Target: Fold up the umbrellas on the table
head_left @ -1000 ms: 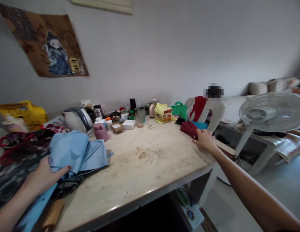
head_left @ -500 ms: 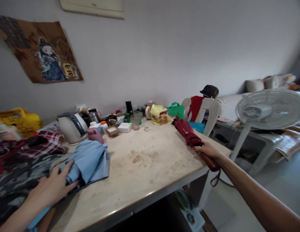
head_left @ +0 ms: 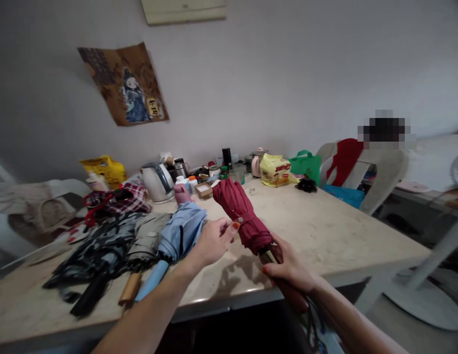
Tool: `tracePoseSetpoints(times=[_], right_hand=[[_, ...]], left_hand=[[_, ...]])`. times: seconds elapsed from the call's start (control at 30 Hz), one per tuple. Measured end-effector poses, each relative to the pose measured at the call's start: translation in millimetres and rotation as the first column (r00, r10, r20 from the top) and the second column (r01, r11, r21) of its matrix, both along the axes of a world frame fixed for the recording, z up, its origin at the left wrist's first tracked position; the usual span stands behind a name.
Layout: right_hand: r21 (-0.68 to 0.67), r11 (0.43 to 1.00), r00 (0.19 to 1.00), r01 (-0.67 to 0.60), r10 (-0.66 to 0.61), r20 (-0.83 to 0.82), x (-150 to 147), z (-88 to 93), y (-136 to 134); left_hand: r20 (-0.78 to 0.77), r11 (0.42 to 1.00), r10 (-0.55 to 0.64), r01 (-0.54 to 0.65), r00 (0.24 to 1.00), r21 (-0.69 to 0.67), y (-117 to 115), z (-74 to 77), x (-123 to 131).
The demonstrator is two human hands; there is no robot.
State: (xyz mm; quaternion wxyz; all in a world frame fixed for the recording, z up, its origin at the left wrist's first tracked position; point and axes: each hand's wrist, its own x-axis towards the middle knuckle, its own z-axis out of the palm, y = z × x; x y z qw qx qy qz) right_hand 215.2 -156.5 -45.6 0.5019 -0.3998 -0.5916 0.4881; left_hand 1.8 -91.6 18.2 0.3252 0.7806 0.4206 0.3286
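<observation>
A folded dark-red umbrella is raised above the table's front part, tilted with its top toward the far left. My right hand is closed around the shaft and upper end of its brown handle. At the umbrella's left side, the fingers of my left hand are curled, the thumb tip beside the snap on its closure strap. To the left lie three more folded umbrellas: a light-blue one, a grey-beige one with a wooden handle, and a camouflage one with a black handle.
Along the wall side of the table stand a kettle, bottles, cups, a yellow food bag and a green bag. Plaid cloth lies at left. Beyond the right edge are a white chair and a fan stand.
My right hand has brought the red umbrella left and up from the table's right side. My left hand has left the light-blue umbrella for the red one. The view has turned left.
</observation>
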Motion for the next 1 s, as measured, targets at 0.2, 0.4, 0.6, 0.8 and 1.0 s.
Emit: tracePoseSetpoints(times=[0.2, 0.4, 0.6, 0.8, 1.0], right_hand=[[0.203, 0.968, 0.945, 0.146, -0.197, 0.259, -21.3, -14.1, 10.6], [0.252, 0.952, 0.879, 0.173, -0.265, 0.397, -34.1, -25.7, 18.0], [-0.134, 0.990, 0.998, -0.042, 0.036, -0.048, -55.7, -4.8, 25.9], [-0.136, 0.812, 0.555, -0.568, 0.255, -0.792, -48.0, 11.2, 30.7], [-0.309, 0.830, 0.822, -0.465, 0.274, -0.499, -58.8, 17.8, 17.4]], left_hand=[[0.086, 0.997, 0.078, -0.078, 0.993, -0.003, 13.7, -12.6, -4.4], [0.470, 0.995, -0.055, 0.089, 0.881, -0.051, -9.2, 13.9, 5.4], [0.665, 0.829, -0.457, 0.554, 0.591, 0.077, -47.3, 49.8, 8.5], [0.625, 0.870, -0.390, 0.494, 0.677, 0.008, -59.2, 18.9, -41.6], [0.562, 0.919, -0.211, 0.357, 0.800, -0.164, -61.7, -11.3, -89.3]])
